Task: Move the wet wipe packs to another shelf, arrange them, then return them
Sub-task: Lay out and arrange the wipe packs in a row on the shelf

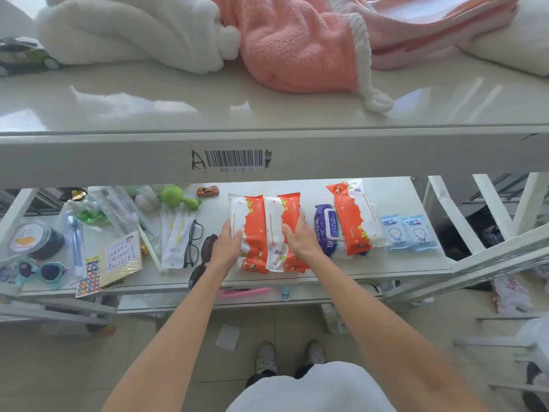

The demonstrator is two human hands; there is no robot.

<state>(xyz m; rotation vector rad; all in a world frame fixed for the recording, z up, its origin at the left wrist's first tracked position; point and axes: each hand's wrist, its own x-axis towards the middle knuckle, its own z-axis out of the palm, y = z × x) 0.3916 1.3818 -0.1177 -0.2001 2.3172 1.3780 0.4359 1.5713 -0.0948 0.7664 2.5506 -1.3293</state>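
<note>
White shirt (pixel 309 391) showing at bottom, cut off. Left hand (pixel 227 243) curling round side of first orange pack (pixel 252 224), thumb hiding. Right hand (pixel 300 237) lying flat, fingers straight, on second orange pack (pixel 274 221). Both packs lying just left of purple pack (pixel 325 230). Third orange pack (pixel 355 215) leaning on purple pack, covering its right part. Small blue packs (pixel 408 231) lying further right.

White metal shelf rack (pixel 89 156) w/ glossy top, beige tile floor (pixel 74 367) below, bright daylight glare.

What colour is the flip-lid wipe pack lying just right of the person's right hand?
The flip-lid pack is purple, white on top; the head view shows it best.
</note>
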